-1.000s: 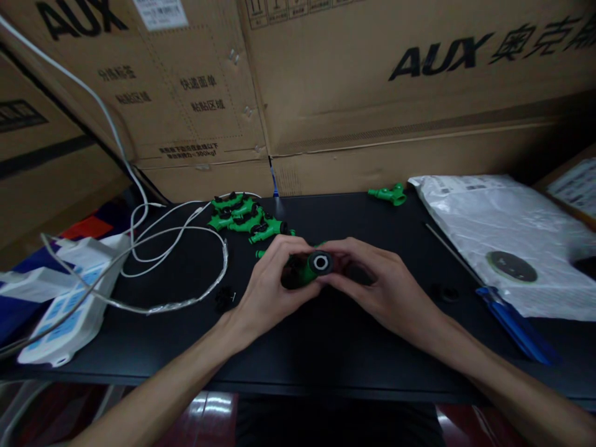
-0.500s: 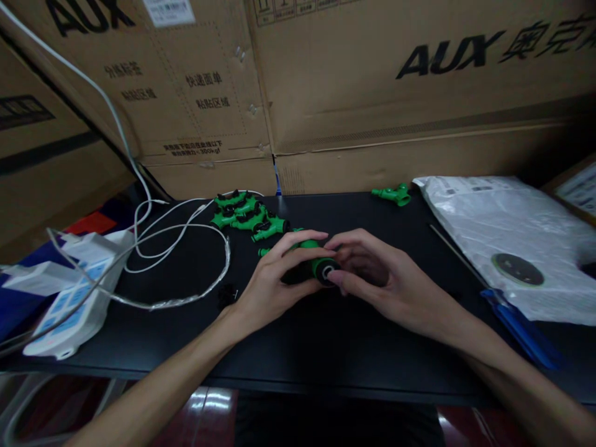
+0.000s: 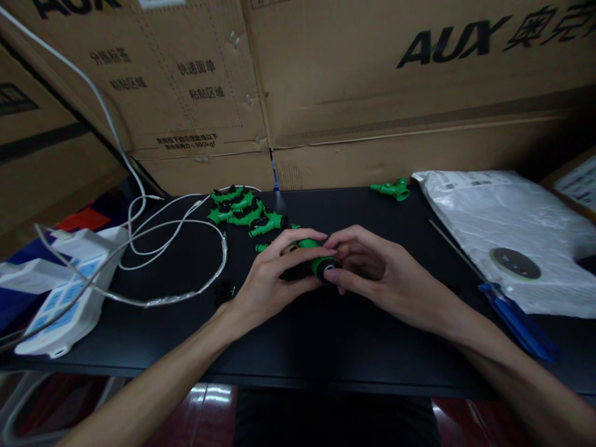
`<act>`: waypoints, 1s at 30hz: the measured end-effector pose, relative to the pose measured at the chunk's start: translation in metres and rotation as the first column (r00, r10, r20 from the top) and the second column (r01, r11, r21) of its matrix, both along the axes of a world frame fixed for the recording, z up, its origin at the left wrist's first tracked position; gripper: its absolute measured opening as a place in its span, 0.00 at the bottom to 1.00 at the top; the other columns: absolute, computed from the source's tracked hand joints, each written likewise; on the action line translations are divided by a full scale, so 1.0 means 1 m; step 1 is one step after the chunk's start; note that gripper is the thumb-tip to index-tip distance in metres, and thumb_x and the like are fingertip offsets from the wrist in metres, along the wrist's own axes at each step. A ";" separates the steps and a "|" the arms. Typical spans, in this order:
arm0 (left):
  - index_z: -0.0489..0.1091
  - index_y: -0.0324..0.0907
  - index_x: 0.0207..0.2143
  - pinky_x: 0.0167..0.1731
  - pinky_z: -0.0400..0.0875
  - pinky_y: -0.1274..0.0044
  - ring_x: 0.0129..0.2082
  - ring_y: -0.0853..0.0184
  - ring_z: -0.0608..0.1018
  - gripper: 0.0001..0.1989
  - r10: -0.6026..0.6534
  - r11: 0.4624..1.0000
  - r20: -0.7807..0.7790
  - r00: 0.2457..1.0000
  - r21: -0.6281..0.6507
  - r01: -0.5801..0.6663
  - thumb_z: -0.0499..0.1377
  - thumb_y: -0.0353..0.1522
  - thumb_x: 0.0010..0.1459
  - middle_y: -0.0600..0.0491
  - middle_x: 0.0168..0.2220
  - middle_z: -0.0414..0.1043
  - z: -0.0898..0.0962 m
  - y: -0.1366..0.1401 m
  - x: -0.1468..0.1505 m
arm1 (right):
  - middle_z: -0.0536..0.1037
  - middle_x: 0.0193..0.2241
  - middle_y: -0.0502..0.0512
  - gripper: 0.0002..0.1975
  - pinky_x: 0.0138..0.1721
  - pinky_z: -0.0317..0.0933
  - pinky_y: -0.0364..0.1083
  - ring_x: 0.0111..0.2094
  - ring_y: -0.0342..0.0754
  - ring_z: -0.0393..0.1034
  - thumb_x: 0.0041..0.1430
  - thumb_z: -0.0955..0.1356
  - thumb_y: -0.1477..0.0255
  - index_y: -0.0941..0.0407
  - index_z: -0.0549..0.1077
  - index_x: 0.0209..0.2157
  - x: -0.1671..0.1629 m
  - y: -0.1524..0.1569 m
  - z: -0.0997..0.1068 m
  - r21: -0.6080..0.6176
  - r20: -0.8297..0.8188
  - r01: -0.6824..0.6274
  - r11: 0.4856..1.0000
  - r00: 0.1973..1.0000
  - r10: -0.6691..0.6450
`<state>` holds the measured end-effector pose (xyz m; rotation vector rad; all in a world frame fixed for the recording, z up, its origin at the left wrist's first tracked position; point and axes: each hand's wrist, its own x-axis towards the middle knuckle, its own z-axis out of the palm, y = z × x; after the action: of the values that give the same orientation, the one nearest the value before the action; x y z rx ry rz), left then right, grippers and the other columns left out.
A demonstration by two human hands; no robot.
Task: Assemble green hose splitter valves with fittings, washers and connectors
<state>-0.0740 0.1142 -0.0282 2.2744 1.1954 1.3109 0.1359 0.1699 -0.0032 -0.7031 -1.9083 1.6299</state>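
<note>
Between my two hands, low over the black table, is a green Y-shaped hose connector (image 3: 318, 267). Its round black end, with a pale ring inside, faces toward me. My left hand (image 3: 274, 270) curls around the connector's left side, fingers over the top and thumb below. From the right, my right hand (image 3: 375, 267) closes on the black end, its thumb pressed against the opening. The fingers cover much of the connector. Just beyond lies a cluster of similar green connectors (image 3: 246, 212) with black valve levers. Another green connector (image 3: 392, 189) rests farther right.
A blue-handled screwdriver (image 3: 518, 323) lies by a white plastic bag (image 3: 503, 211) on the right. On the left are a white power strip (image 3: 77, 295) and looping white cables (image 3: 165, 302). Small black parts (image 3: 225, 292) sit near my left wrist. Cardboard boxes (image 3: 335, 93) stand behind.
The view has tilted slightly down. Both hands keep their hold on the connector, and my right thumb has shifted a little over its black end.
</note>
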 end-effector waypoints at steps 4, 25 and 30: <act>0.75 0.49 0.54 0.53 0.78 0.63 0.55 0.60 0.77 0.19 -0.007 1.000 0.002 1.000 -0.010 0.007 0.66 0.27 0.62 0.47 0.56 0.72 0.001 -0.001 0.000 | 0.75 0.37 0.49 0.15 0.35 0.67 0.44 0.33 0.41 0.72 0.62 0.73 0.65 0.52 0.70 0.47 0.002 0.000 0.000 -0.036 0.005 -0.029 0.999 1.000 0.029; 0.75 0.47 0.54 0.50 0.78 0.69 0.52 0.63 0.78 0.21 0.053 0.998 -0.009 0.999 0.041 -0.052 0.67 0.23 0.59 0.48 0.53 0.73 -0.008 -0.001 0.001 | 0.72 0.32 0.47 0.14 0.32 0.65 0.44 0.30 0.41 0.69 0.61 0.73 0.64 0.53 0.70 0.45 -0.005 -0.002 -0.005 -0.032 0.009 0.025 0.999 1.000 -0.025; 0.75 0.47 0.53 0.54 0.76 0.64 0.52 0.62 0.78 0.20 0.073 0.995 0.019 0.997 0.070 -0.074 0.68 0.26 0.58 0.48 0.52 0.74 -0.005 -0.001 0.003 | 0.73 0.31 0.46 0.16 0.32 0.65 0.43 0.28 0.40 0.70 0.61 0.73 0.63 0.54 0.71 0.47 -0.003 -0.001 0.002 -0.088 -0.031 0.002 0.996 0.999 -0.005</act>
<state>-0.0708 0.1137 -0.0328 2.2835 1.2576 1.4167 0.1331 0.1690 -0.0016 -0.7114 -1.8213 1.7216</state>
